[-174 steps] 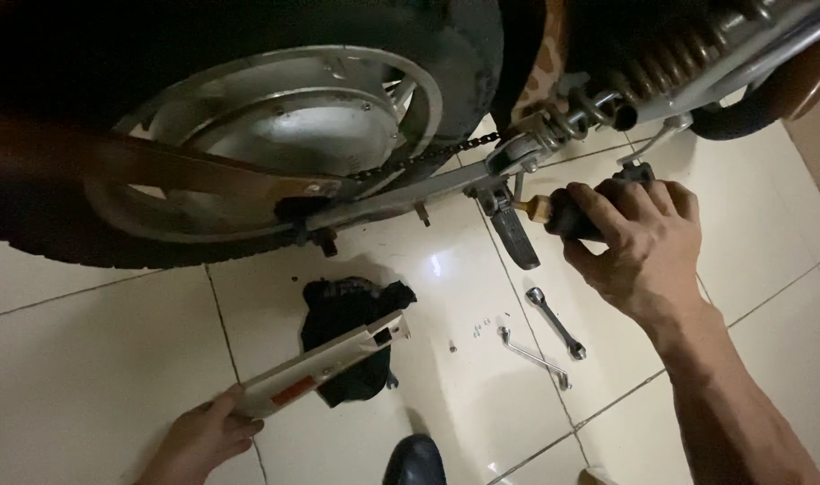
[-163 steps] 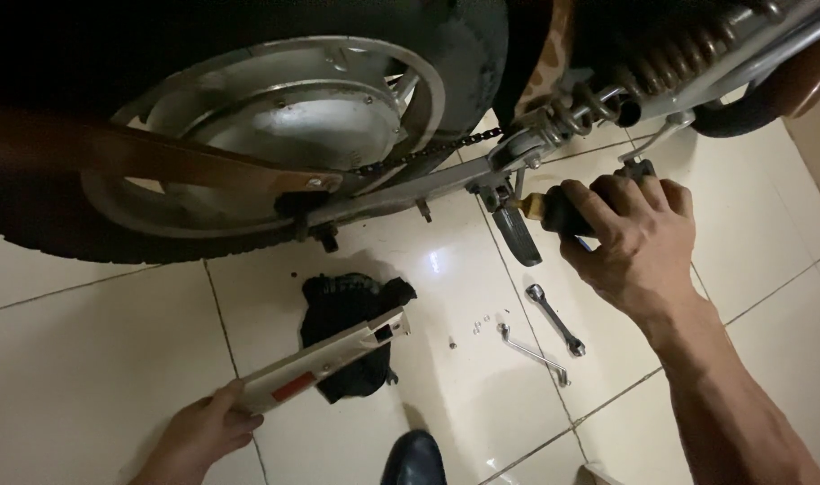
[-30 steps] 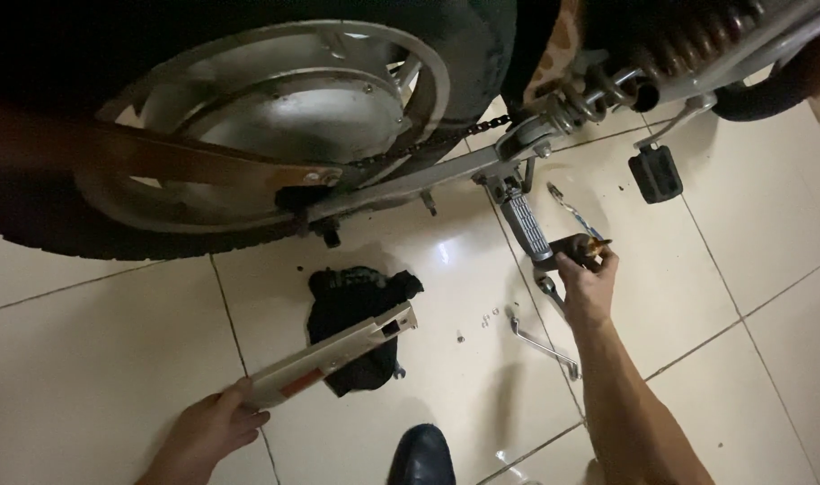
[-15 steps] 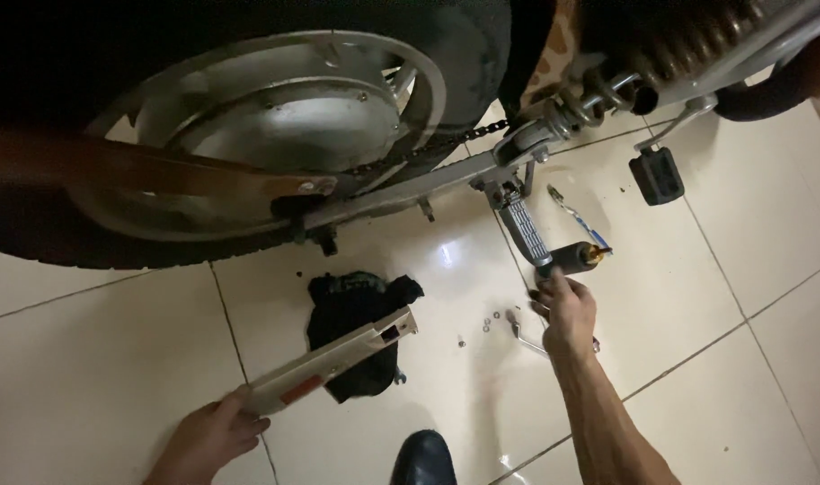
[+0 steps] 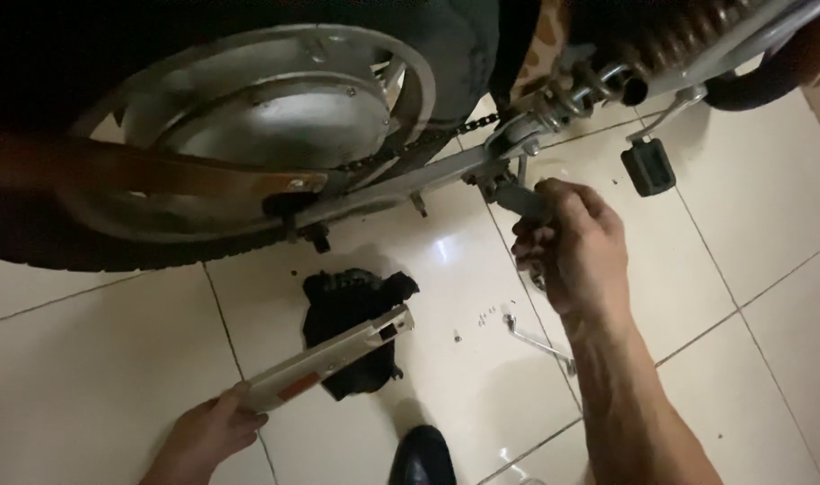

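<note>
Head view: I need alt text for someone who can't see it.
The right hand grips a grey footrest bar under a motorcycle's rear wheel. The left hand holds a long metal chain cover over a black rag on the tiled floor; a wrench lies nearby.

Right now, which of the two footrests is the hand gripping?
The right hand grips the folded-down footrest near the chain; the other footrest, black and blocky, hangs untouched farther right.

A large wheel (image 5: 248, 153) with a silver hub fills the upper left, its chain (image 5: 401, 153) running right; a black rag (image 5: 351, 310) lies at centre on the white tiled floor (image 5: 95, 377); a wrench (image 5: 537, 341) rests lower right of centre; a black pedal (image 5: 648, 168) hangs upper right; a dark shoe tip (image 5: 425, 458) shows at the bottom edge.
</note>
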